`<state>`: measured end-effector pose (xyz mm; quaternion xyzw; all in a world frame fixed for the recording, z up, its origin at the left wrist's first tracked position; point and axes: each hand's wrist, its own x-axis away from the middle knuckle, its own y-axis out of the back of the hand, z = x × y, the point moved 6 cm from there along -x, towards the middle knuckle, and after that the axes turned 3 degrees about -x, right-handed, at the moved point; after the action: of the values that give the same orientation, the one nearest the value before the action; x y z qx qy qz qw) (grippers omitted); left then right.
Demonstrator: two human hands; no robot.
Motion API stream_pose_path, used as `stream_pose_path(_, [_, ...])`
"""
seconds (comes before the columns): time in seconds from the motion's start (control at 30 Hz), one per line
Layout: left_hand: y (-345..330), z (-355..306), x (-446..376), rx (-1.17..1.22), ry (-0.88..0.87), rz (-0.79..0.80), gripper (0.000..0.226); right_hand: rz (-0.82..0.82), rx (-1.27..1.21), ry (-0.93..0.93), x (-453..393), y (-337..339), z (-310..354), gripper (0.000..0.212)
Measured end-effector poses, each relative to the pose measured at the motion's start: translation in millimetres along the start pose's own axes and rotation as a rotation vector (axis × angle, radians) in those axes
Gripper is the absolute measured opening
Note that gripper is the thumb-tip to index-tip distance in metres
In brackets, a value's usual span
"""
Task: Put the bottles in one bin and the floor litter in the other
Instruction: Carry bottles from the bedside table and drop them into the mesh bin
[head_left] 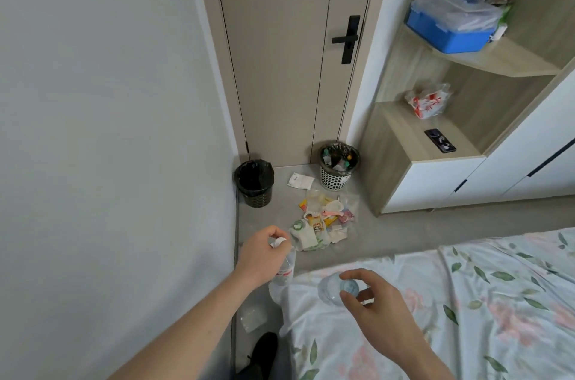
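My left hand [259, 252] grips the neck of a clear plastic bottle [283, 274] with a white cap and red label, hanging upright beside the bed corner. My right hand [371, 302] holds a second clear bottle [331, 288] by its pale blue cap, over the bed's edge. A heap of floor litter [323, 221], wrappers and crumpled paper, lies on the grey floor ahead. Against the wall stands a black bin [255, 182] with a black liner, dark inside. The white mesh bin [338, 166] by the door holds several bottles.
A bed [451, 302] with a floral sheet fills the lower right. A closed door [280, 53] stands behind the bins. Wooden shelves [435, 143] on the right carry a blue box, a bag and a phone. A clear plastic piece [250, 316] lies near my dark shoe [264, 348].
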<state>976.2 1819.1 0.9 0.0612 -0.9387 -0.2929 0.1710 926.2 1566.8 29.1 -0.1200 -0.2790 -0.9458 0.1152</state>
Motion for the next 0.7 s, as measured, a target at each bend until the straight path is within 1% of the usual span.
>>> stream_pose_path(0.13, [11.8, -33.7, -79.0, -0.039, -0.055, 0.059, 0.006, -0.019, -0.027, -0.040, -70.4, 0.9, 28.8, 0.021])
stream_pose_path(0.27, [24.9, -72.9, -130.1, -0.020, -0.090, 0.077, 0.006, -0.065, -0.035, -0.040, -111.6, 19.0, 54.7, 0.021])
stream_pose_path(0.43, [22.9, -95.7, -158.3, -0.033, -0.137, 0.084, 0.005, -0.080, -0.021, -0.036, -141.7, 41.4, 56.5, 0.021])
stream_pose_path(0.5, [19.5, -96.1, -162.9, -0.029, -0.158, 0.081, 0.006, -0.065, -0.015, -0.057, -155.7, 44.0, 49.7, 0.020])
stream_pose_path(0.6, [20.4, -90.6, -170.3, -0.109, -0.177, 0.129, 0.009, -0.044, -0.002, -0.080, -174.4, 39.5, 44.7, 0.021])
stream_pose_path(0.7, [29.1, -89.9, -199.5, -0.113, -0.172, 0.158, 0.013, -0.043, -0.025, -0.081, -202.2, 42.5, 51.7, 0.021])
